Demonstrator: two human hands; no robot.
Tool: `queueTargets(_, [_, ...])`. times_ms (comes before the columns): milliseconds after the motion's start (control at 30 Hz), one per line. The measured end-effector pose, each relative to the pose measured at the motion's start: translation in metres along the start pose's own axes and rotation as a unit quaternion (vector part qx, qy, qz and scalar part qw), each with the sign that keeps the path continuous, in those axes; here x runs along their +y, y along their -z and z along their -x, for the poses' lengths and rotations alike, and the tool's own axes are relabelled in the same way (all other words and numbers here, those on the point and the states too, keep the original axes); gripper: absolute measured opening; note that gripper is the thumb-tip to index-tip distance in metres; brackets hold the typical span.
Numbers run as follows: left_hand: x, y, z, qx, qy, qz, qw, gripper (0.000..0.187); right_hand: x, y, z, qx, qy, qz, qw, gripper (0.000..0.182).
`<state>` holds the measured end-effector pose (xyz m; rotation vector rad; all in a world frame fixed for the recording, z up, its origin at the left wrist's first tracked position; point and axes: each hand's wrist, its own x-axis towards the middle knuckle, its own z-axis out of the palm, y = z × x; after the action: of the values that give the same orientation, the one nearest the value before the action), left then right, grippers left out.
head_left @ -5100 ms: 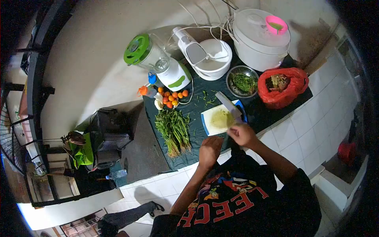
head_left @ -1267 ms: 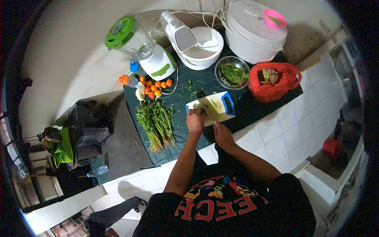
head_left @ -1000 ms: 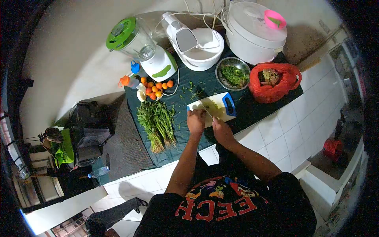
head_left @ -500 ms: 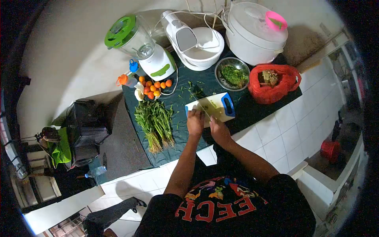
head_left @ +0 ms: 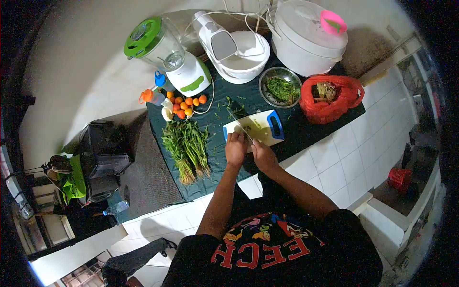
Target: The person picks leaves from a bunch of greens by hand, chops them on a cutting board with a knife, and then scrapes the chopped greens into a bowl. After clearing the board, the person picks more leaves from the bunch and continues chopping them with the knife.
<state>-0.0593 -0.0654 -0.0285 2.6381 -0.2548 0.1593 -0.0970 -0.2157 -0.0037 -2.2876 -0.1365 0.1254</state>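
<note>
My right hand (head_left: 264, 157) is closed around the handle of a knife (head_left: 244, 129), its thin blade angled up and left across the cutting board (head_left: 263, 135). The board is white with blue ends, and small green cut bits (head_left: 258, 125) lie on it. My left hand (head_left: 235, 150) rests on the board's left part, close beside the blade, fingers curled down. Whatever is under those fingers is hidden. Dark green leaves (head_left: 235, 109) lie just beyond the board. To the left is a bunch of leafy greens (head_left: 187, 148) with roots.
A metal bowl (head_left: 263, 97) of chopped greens stands behind the board, beside a red plastic bag (head_left: 313, 113). Orange fruits (head_left: 190, 101), a blender (head_left: 189, 76), a stand mixer (head_left: 224, 45) and a large white pot (head_left: 306, 40) line the back. Another person's leg (head_left: 134, 258) shows lower left.
Both hands stay at the board with the knife in nearly the same place. The whole view has shifted very slightly. A few more dark bits show beside the blade.
</note>
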Motion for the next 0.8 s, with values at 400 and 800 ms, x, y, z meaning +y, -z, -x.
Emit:
queueTargets(400, [0.0, -0.002, -0.005, 0.018, 0.086, 0.081, 0.993, 0.023, 0.0, -0.007, -0.006, 0.008, 0.016, -0.009, 1.0, 0.034])
queueTargets(800, [-0.004, -0.006, -0.003, 0.038, 0.062, 0.052, 0.996, 0.018, -0.002, -0.004, 0.004, -0.016, -0.022, -0.014, 1.0, 0.034])
